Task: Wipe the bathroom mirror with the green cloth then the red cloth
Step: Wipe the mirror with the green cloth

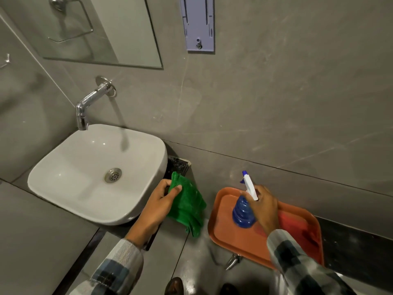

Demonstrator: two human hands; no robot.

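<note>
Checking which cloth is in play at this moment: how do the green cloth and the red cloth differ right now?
The folded green cloth hangs in the left hand, beside the white ceramic sink; the red cloth lies unheld in the orange plastic tray. The green cloth shows almost fully; the red cloth is partly hidden behind the right hand, which grips the blue spray bottle. Neither touches the wall mirror.

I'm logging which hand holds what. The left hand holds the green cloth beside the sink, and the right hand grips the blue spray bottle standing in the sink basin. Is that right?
Not quite. The head view shows the blue spray bottle standing on the orange tray, not in the sink. The rest holds: the left hand holds the green cloth beside the sink, and the right hand grips the bottle.
</note>
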